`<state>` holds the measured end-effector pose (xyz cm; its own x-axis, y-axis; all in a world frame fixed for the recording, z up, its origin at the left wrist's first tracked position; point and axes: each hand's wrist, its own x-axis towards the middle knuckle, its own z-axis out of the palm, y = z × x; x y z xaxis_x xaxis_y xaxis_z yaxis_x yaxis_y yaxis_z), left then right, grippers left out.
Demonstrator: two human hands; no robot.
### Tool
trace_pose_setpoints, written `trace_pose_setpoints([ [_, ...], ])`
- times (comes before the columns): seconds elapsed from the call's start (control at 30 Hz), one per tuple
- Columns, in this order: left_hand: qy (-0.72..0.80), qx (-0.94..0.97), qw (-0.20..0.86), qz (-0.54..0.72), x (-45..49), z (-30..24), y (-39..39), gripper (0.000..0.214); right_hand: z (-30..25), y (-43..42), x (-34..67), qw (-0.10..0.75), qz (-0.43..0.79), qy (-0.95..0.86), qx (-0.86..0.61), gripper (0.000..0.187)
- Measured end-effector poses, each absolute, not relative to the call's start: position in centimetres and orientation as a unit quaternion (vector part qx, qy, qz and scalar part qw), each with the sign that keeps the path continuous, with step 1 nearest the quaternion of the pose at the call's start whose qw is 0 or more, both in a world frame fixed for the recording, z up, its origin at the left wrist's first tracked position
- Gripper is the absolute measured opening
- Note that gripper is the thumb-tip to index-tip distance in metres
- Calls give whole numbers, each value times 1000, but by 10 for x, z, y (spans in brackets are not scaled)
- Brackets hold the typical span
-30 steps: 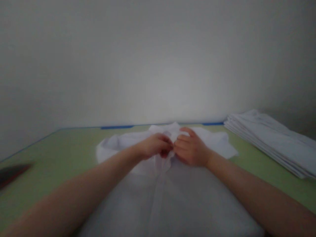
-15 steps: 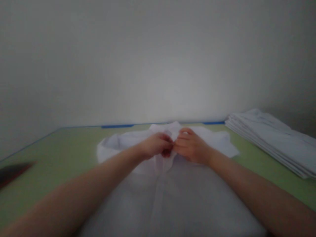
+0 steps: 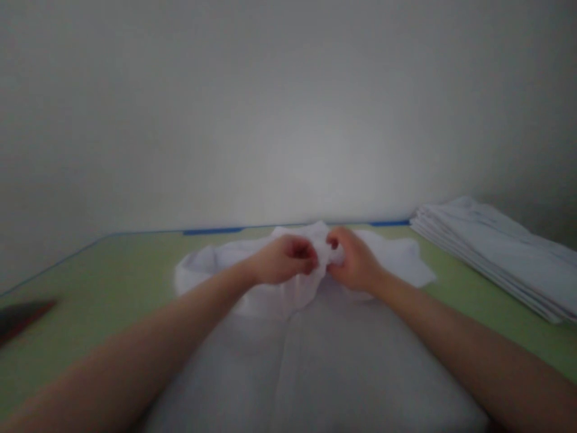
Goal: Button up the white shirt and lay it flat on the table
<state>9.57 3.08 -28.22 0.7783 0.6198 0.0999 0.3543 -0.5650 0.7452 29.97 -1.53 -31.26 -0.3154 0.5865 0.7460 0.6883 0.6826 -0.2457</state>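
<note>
A white shirt (image 3: pixel 324 361) lies spread over the table, its front band running away from me and its collar end at the far side. My left hand (image 3: pixel 286 258) is closed with its fingertips pinching the cloth near the collar. Facing it, my right hand (image 3: pixel 354 258) has thumb and fingers curled around the white cloth at the same spot, a small gap showing inside the curl. The picture is blurred, so whether a button sits between the fingers cannot be made out.
A stack of folded white cloth (image 3: pixel 491 252) rests on the right side of the green table (image 3: pixel 126 264). At the left edge lies a dark, red-edged object (image 3: pixel 24 319), blurred. Behind the blue-edged tabletop rises a pale wall (image 3: pixel 288 120).
The two hands have drawn slightly apart at the collar. My right hand's fingers have turned and curled around the cloth; my left hand has shifted slightly up.
</note>
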Motion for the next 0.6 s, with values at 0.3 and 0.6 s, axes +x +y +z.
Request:
trace_pose_setpoints([
  [0.3,211,922,197,257,85,-284,33,71,-316,-14,297,461,11,-790,-404,15],
  [0.6,169,932,192,258,80,-278,38,32,-318,-12,300,473,-38,-804,-357,13],
])
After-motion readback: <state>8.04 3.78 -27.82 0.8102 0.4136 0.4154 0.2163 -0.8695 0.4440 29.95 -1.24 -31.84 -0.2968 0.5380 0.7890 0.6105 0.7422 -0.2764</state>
